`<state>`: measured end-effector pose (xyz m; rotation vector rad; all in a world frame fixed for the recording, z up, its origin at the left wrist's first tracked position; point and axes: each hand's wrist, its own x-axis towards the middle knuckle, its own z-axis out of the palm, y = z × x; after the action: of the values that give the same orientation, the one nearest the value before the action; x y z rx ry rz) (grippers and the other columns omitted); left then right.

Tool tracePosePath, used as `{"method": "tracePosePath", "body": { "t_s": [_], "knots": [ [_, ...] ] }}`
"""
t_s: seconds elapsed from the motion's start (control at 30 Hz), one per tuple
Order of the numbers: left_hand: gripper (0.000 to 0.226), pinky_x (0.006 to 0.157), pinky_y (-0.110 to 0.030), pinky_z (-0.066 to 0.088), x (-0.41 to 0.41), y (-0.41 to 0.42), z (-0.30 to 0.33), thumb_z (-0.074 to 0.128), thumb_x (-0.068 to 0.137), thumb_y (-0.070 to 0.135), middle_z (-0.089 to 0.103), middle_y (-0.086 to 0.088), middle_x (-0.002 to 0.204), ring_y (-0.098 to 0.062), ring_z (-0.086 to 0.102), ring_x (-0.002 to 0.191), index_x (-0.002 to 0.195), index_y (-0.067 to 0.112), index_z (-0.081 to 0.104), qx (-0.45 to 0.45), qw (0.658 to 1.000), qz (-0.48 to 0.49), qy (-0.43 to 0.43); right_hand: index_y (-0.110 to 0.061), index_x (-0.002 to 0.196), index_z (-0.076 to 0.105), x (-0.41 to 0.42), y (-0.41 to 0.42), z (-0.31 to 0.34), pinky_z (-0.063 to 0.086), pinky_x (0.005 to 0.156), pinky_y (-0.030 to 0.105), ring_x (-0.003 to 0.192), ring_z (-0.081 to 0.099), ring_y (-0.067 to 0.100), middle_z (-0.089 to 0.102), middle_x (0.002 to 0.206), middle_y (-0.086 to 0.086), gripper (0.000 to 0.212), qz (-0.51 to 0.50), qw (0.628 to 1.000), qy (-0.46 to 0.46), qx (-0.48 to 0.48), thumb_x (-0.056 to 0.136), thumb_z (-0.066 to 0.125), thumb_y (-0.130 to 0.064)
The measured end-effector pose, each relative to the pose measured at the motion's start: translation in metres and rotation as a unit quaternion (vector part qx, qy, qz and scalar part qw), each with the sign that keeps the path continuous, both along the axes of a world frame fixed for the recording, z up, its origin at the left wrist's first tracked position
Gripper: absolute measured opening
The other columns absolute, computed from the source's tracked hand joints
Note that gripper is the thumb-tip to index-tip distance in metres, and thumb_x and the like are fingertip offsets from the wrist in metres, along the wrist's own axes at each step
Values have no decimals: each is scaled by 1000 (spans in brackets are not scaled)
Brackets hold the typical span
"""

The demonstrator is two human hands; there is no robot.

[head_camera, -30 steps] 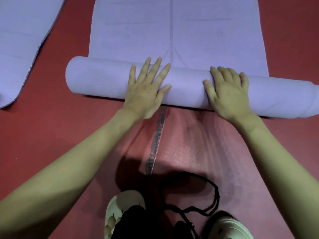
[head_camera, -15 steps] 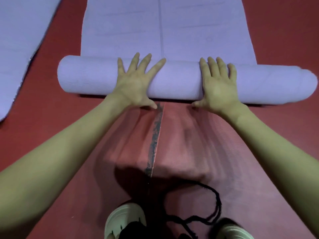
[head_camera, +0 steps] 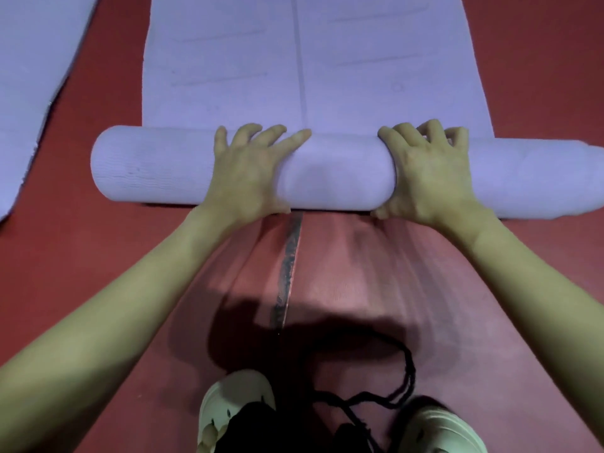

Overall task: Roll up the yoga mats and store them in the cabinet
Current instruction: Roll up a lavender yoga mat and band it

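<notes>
On the red floor (head_camera: 81, 256): lavender foam mat (head_camera: 343, 178) is lying half-rolled, a fat ribbed cylinder.
Left hand (head_camera: 248, 171): is gripping the roll.
Right hand (head_camera: 428, 174): is gripping it too, fingers curled.

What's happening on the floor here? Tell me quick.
A person is rolling up a purple yoga mat on the red floor. The left hand and right hand grip the rolled part, fingers curled over its top. Much of the mat lies flat beyond the roll. A second purple mat lies unrolled at left.
</notes>
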<state>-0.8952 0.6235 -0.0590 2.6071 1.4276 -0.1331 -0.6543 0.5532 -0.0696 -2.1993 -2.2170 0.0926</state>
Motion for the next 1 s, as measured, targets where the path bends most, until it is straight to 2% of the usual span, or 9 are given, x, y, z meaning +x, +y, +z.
{"method": "tracePosePath", "body": {
  "t_s": [0.1, 0.23, 0.37, 0.47, 0.6, 0.73, 0.8, 0.9, 1.0],
  "knots": [
    [111, 109, -63, 17, -13, -35, 5, 84, 48, 50, 43, 2, 147, -32, 38, 131, 146, 41, 33, -22, 1000, -6, -15, -16, 126, 53, -10, -37, 3, 27, 83, 42, 98, 49, 31, 59, 111, 0, 108, 0, 1000, 23, -16, 33, 80, -62],
    [109, 102, -67, 26, -29, -69, 10, 76, 46, 58, 49, 1, 142, -34, 44, 124, 145, 37, 38, -39, 999, -33, -13, -15, 124, 56, -20, -77, 8, 28, 82, 41, 93, 51, 31, 61, 106, -2, 106, 6, 999, 21, -43, 28, 79, -54],
    [112, 110, -66, 16, -39, -91, 3, 79, 55, 59, 39, 3, 148, -28, 34, 135, 150, 43, 21, -86, 995, -51, 15, -18, 127, 54, -21, -93, 9, 31, 84, 43, 96, 51, 30, 61, 108, -4, 112, 18, 992, 26, -119, 25, 79, -59],
    [98, 114, -65, 8, -36, -94, 0, 41, 68, 86, 33, 1, 154, -24, 26, 143, 152, 41, 16, -65, 996, -63, 15, -21, 134, 47, -20, -85, 13, 29, 91, 43, 105, 48, 27, 56, 120, -4, 117, 27, 983, 27, -177, 31, 81, -63],
    [69, 117, -57, 5, -24, -83, -6, 5, 89, 71, 30, 2, 157, -23, 22, 146, 149, 43, 24, -40, 999, -9, -13, -21, 143, 34, -17, -76, 19, 23, 103, 42, 122, 42, 25, 47, 136, -3, 118, 32, 977, 40, -208, 45, 80, -67],
    [66, 118, -54, 7, -16, -65, -13, 5, 93, 63, 36, 2, 154, -23, 28, 144, 146, 39, 35, -20, 1000, 3, -23, -13, 151, 27, -15, -83, 20, 14, 117, 43, 140, 28, 26, 33, 153, 4, 108, 30, 979, 100, -177, 66, 73, -61],
    [71, 118, -53, 9, -11, -55, -14, 3, 90, 63, 37, 2, 154, -23, 28, 144, 146, 36, 37, -13, 1000, 6, -17, -12, 151, 28, -19, -89, 15, 11, 118, 45, 144, 24, 27, 30, 155, 8, 92, 16, 984, 117, -131, 80, 57, -62],
    [76, 117, -51, 14, -6, -45, -16, 3, 89, 64, 39, 0, 152, -24, 31, 142, 146, 30, 39, -14, 1000, 16, -16, -10, 145, 40, -30, -94, 1, 16, 116, 48, 140, 33, 30, 41, 150, 10, 72, -25, 993, 106, -35, 94, 24, -58],
    [72, 116, -50, 20, -6, -51, -16, 7, 96, 58, 48, -6, 146, -27, 40, 137, 142, 20, 47, 15, 999, 8, -32, -11, 136, 51, -35, -84, -11, 26, 109, 49, 129, 47, 31, 54, 137, 9, 63, -46, 997, 63, 24, 99, 20, -51]
  ]
}}
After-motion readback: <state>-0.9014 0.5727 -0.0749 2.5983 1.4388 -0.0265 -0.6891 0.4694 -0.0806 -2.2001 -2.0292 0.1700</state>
